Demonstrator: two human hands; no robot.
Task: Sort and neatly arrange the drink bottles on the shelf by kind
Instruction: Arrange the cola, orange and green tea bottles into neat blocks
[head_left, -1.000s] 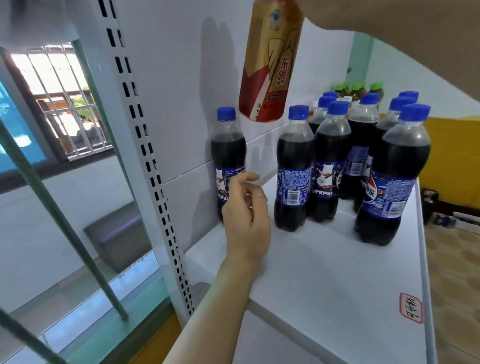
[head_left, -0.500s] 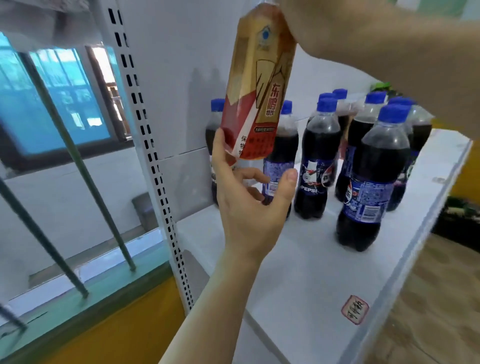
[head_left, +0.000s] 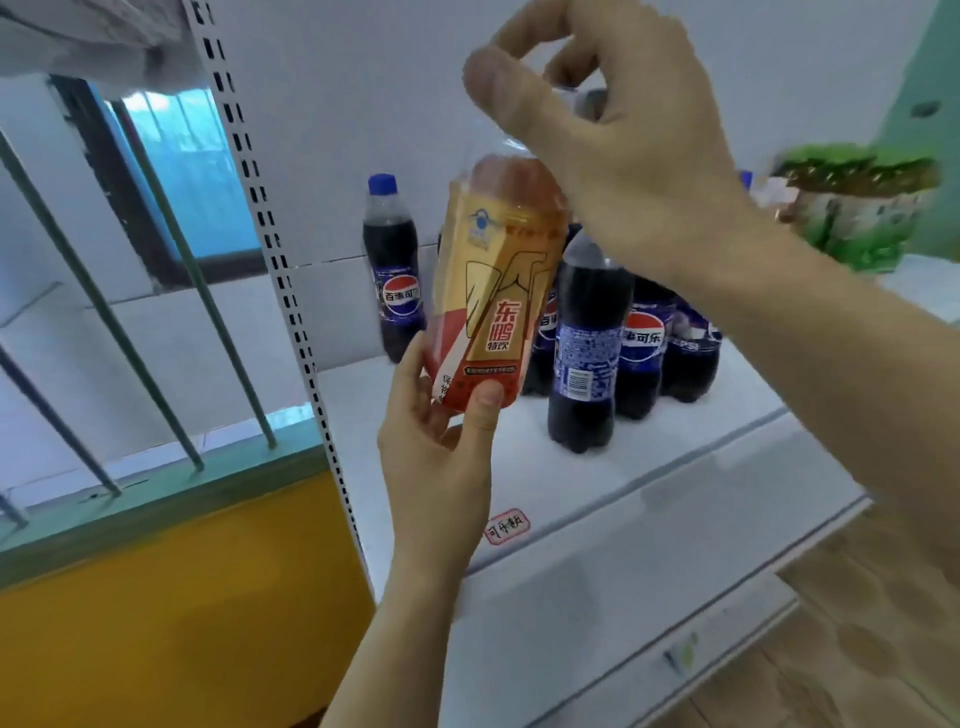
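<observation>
At frame centre, the gold-and-red bottle is held above the white shelf, tilted. Left hand grip pinches its base; right hand grip curls round its top, cap hidden. Cola bottles stand behind, mid-right, one more apart by the back wall. Green-capped bottles upper right, blurred.

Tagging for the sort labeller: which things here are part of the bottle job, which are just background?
Job:
- gold-and-red bottle, gripped by left hand at its base and right hand at its top
- cola bottles
- shelf

Background:
- window bars
- perforated upright
- handwritten tag
</observation>
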